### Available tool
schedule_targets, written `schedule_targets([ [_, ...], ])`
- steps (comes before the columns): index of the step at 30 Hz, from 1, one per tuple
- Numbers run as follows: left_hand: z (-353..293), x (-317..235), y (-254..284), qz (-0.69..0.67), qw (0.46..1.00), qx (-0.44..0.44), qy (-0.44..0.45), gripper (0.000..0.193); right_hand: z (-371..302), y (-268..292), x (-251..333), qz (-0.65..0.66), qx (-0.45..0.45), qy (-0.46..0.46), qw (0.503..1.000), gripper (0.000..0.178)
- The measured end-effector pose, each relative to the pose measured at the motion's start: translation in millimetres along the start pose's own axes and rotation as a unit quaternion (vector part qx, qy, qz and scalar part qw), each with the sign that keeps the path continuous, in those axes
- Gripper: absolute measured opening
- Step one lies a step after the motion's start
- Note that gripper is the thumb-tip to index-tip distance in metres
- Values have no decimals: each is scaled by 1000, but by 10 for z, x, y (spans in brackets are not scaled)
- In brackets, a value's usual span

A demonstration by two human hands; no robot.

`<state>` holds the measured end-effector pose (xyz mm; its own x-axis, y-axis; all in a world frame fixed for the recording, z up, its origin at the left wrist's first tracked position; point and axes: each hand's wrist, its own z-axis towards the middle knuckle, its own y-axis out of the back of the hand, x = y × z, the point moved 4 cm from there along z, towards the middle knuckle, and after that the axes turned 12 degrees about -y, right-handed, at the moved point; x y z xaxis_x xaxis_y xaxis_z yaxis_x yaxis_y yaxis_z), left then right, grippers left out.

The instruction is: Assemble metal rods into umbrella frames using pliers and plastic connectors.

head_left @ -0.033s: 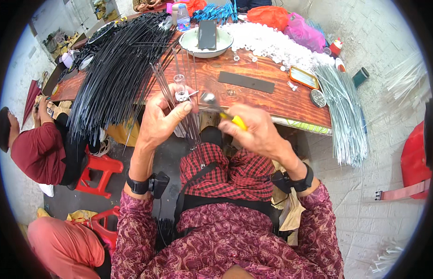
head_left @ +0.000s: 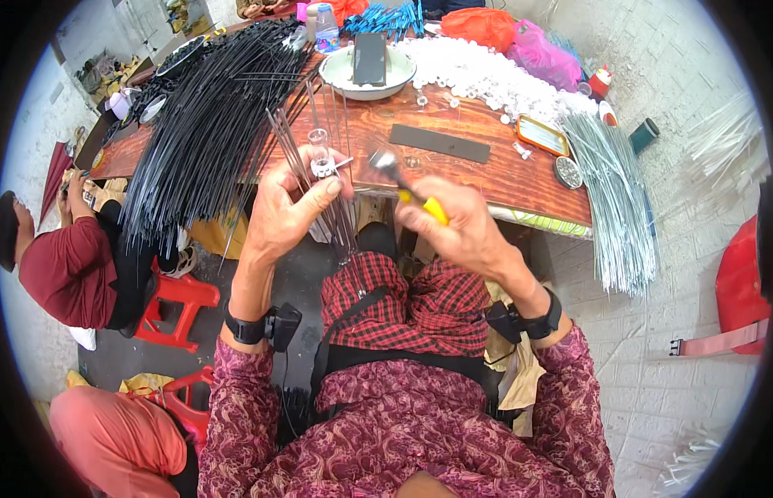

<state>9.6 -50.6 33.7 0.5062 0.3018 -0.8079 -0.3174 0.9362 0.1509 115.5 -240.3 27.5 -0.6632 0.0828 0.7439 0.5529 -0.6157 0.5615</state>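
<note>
My left hand (head_left: 291, 199) is closed around several thin dark metal rods (head_left: 341, 224) that fan up and down from it. Between its thumb and fingers sits a clear plastic hub (head_left: 322, 164), with a short pale pin-like piece (head_left: 345, 162) sticking out toward the right. My right hand (head_left: 457, 224) is wrapped round a yellow-handled tool (head_left: 415, 197) with a dark shaft and a rounded silver head. That head is blurred, so its exact kind is unclear. It points up and left, apart from the hub.
On the wooden table (head_left: 353, 133) lie a heap of black rods (head_left: 220, 116), a white basin (head_left: 370, 93) holding a dark block, a flat dark strip (head_left: 440, 143), white plastic parts (head_left: 478, 70) and silver wires (head_left: 611, 207). A co-worker (head_left: 67, 266) sits at left by a red stool (head_left: 175, 311).
My right hand has shifted slightly to the right with the tool, whose silver head has moved up and away from the hub. My left hand keeps its grip, almost still.
</note>
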Motion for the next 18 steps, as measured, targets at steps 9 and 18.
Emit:
schedule_targets([
  [9,58,-45,-215,-10,1000,-3,3,23,280,-11,270,-38,-140,91,985,24],
  [18,16,-26,-189,-16,997,-70,4,19,194,-198,202,84,-61,-95,990,14],
])
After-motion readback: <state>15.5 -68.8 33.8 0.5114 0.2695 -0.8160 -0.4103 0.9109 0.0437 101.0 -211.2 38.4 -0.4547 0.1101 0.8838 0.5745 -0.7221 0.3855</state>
